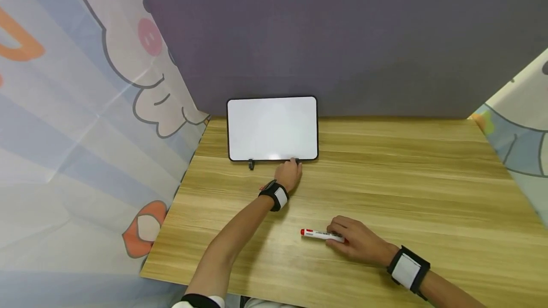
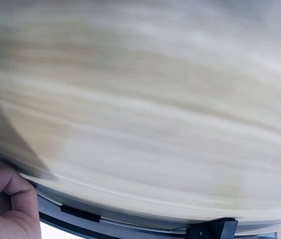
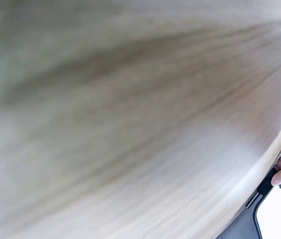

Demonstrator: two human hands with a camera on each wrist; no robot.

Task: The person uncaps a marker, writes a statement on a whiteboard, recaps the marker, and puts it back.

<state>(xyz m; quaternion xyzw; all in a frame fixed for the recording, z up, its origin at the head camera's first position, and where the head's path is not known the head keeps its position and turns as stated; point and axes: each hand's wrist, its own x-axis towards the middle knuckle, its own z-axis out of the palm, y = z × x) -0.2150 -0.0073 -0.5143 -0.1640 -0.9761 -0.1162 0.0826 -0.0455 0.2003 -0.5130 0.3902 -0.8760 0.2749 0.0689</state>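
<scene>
One red-and-white marker (image 1: pixel 316 234), print illegible, I'm pinching in my right fingers (image 1: pixel 341 222); my left fingers (image 1: pixel 293 168) are touching a whiteboard (image 1: pixel 272 127), grip unclear.

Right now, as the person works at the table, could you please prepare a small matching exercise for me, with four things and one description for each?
Things:
1. Whiteboard
2. Marker
3. Left hand
4. Right hand

Descriptions:
A. At the marker, farther from the whiteboard than the other hand
B. White, with a black frame
C. At the whiteboard's lower edge
D. White, with a red end

Right pairs: 1-B, 2-D, 3-C, 4-A.
</scene>
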